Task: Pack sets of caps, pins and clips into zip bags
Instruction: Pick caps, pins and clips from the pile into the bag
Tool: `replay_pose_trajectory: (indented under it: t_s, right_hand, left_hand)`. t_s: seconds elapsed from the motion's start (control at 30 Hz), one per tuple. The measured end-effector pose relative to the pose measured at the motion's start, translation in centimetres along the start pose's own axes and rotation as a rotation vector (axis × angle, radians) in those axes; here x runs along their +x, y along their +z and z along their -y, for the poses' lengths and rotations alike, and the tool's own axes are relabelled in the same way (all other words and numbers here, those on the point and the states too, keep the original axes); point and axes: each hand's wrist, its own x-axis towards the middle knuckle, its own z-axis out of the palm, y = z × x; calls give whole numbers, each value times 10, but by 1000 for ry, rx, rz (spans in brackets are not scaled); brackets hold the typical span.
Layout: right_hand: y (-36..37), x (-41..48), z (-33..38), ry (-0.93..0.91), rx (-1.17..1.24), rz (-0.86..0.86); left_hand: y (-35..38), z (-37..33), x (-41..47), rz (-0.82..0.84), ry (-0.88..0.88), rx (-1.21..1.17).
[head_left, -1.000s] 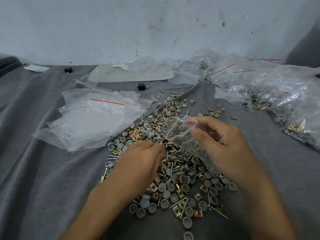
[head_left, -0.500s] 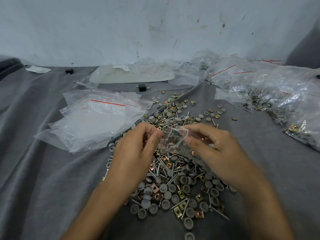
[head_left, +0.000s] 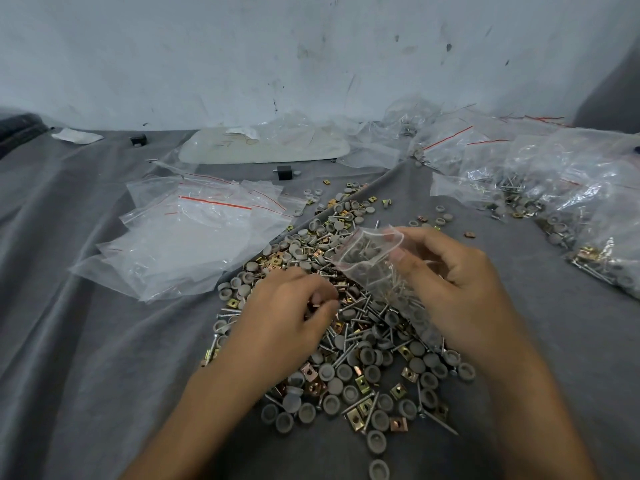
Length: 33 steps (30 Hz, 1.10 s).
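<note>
We see a grey cloth (head_left: 86, 341) under everything, matt, soft and creased. The caps (head_left: 376, 441) in the heap look like smooth, dull grey plastic. The clips (head_left: 398, 424) among them are thin metal, brassy to coppery, with a bright sheen. The pins (head_left: 439, 425) are glossy, silvery metal. The zip bag (head_left: 367, 258) over the heap is thin clear plastic, shiny and crinkled, as are the empty bags (head_left: 180, 244) at ten o'clock and the filled bags (head_left: 571, 188) at two o'clock. The wall (head_left: 311, 46) at twelve o'clock is matt and scuffed.
</note>
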Motion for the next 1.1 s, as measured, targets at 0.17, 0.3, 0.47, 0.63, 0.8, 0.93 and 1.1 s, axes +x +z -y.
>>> replay_pose_trajectory:
  t_s: [0.17, 0.3, 0.47, 0.63, 0.8, 0.93, 1.1]
  right_hand:
    - [-1, 1, 1, 12, 12, -34]
    - [-1, 0, 1, 12, 18, -32]
    - [-2, 1, 1, 17, 6, -30]
    - [-1, 0, 2, 7, 11, -38]
    - [-2, 0, 2, 19, 24, -26]
    - [-1, 1, 0, 29, 15, 32]
    - [1, 0, 0, 24, -2, 123]
  left_hand:
    - [5, 2, -1, 31, 39, 146]
    - [11, 2, -3, 90, -6, 284]
    - [10, 1, 0, 125, 31, 286]
    - [11, -1, -2, 111, 63, 254]
    - [12, 0, -3, 69, 38, 231]
    - [5, 1, 1, -83, -66, -59]
    - [-2, 2, 2, -219, -154, -316]
